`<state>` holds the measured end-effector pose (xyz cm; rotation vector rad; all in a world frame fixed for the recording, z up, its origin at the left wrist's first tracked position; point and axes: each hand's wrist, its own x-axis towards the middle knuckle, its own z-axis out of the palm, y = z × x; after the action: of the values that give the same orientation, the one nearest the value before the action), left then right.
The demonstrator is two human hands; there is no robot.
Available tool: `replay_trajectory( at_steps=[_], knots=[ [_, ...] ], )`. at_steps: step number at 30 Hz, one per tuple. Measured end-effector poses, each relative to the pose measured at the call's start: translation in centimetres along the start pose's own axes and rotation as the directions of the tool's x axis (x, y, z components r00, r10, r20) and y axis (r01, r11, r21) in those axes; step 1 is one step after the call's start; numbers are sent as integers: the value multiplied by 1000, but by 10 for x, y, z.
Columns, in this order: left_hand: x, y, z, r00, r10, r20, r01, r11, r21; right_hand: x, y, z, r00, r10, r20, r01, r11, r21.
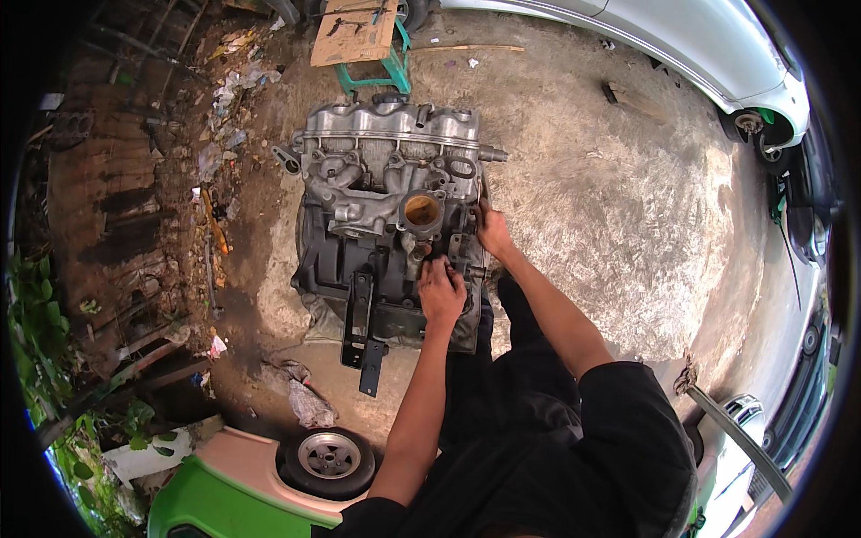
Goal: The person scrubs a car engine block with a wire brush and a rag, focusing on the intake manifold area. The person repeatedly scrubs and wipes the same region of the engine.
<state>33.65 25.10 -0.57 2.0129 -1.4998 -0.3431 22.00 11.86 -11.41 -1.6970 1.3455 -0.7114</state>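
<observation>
Head view, metal engine [369, 213], left of right grip [493, 230]

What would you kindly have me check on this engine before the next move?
1. Left hand clear of the long black bracket: ok, there is a gap between them.
2. Right hand against the side of the engine: ok, though what its fingers grip is hidden.
3. Engine well supported underneath: cannot tell, its base is mostly hidden.
4. Round opening plugged: cannot tell, the brown surface inside could be a cover or the bore.
5. Dark items on the cardboard close at hand: probably not ok, they lie beyond the engine's far side.
</observation>
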Motion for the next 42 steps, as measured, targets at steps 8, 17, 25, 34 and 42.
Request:
replay_trajectory(
  at_steps=[8,17,25,34,42],
  knots=[
    [2,4,-4,999,-40,15,40,999,11,27,42,10,649,698,303,-712,417,565],
    [0,0,-5,981,-136,138,140,990,-20,-2,-8,-55,931,363,-50,-297,829,474],
    [0,-2,-4,990,-90,107,94,995,-36,-68,-67,-42,992,98,-85,-83,982,168],
    [0,0,-2,999,-24,28,25,999,-38,-70,-63,-28,996,31,-82,-19,989,148],
    [1,0,-3,1000,6,12,-5,999,-33,-53,-56,-34,1000,27,-12,-27,1000,7]
  ],
)
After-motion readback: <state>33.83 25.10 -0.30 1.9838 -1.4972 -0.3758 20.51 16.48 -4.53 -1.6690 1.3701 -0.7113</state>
